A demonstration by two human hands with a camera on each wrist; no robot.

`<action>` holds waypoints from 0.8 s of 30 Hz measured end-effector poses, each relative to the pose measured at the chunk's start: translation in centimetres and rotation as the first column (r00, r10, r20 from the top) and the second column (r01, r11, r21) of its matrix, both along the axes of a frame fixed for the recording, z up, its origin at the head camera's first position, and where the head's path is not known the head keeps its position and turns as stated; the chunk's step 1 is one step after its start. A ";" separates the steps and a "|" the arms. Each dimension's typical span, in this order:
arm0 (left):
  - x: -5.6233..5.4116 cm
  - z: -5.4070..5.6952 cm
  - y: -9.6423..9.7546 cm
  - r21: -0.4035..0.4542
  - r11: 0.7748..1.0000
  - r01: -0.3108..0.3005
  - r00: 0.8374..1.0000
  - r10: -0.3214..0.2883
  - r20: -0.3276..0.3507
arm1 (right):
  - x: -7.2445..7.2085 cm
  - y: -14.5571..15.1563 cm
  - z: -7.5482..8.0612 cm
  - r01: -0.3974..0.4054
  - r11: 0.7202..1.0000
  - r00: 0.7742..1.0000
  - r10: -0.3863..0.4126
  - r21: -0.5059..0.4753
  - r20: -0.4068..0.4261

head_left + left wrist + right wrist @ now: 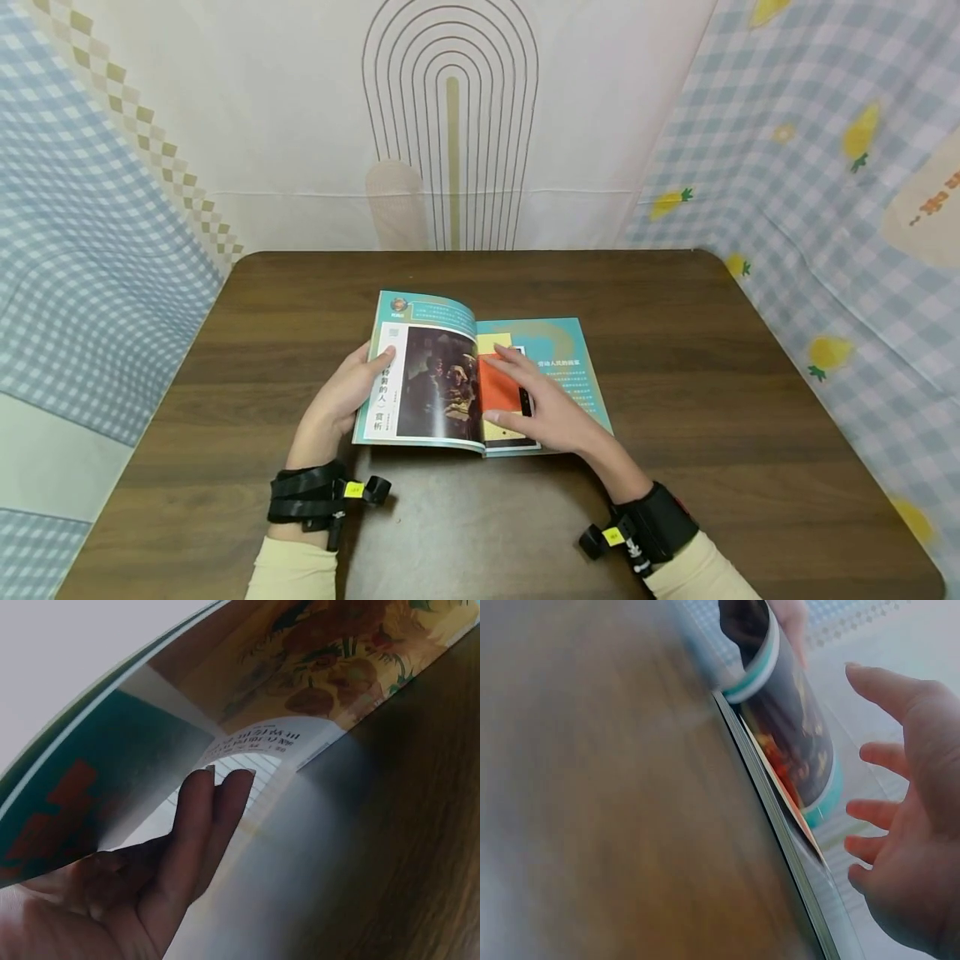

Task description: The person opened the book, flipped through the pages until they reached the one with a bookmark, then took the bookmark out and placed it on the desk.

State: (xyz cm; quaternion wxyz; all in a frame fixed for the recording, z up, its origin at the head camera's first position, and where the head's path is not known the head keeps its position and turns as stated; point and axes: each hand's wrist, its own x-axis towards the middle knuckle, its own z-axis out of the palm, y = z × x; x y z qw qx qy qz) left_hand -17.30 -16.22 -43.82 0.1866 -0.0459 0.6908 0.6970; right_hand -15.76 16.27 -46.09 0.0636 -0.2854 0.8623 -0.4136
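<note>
An open softcover book (442,308) lies toward the middle of the table, its left pages raised and curved. My left hand (341,392) grips the left edge, thumb on the page with its dark painting; in the left wrist view its fingers (196,832) spread behind the leaves, beside a sunflower picture (330,667). Over the right page (558,333), with its orange and yellow blocks (497,387), is my right hand (551,408). Seen from the right wrist, that hand has its fingers (881,757) spread and apart from the paper.
The book is on a dark brown wooden table (225,358) with rounded far corners. A pale cloth (285,125) hangs behind it, and blue checked cloths (90,233) flank both sides. Each wrist wears a black strap with a small camera (375,490).
</note>
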 end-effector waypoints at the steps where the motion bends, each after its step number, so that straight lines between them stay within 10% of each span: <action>1: 0.0 0.0 0.0 0.000 1.000 0.006 1.000 -0.006 0.001 | -0.1 0.2 0.0 0.021 1.000 1.000 -0.021 0.005 -0.008; 7: 0.0 -0.1 -0.2 -0.030 0.999 0.019 1.000 -0.019 0.004 | -0.8 1.1 -0.2 0.169 0.986 0.985 -0.169 -0.005 -0.028; 13: -0.1 0.1 -0.3 -0.059 0.998 0.027 0.999 -0.028 -0.017 | -1.3 1.4 -0.1 0.378 0.916 0.922 -0.385 -0.135 -0.034; 24: -0.1 0.2 -0.5 -0.064 0.998 0.017 1.000 -0.017 -0.002 | -2.0 1.8 0.1 0.527 0.793 0.845 -0.451 -0.307 0.286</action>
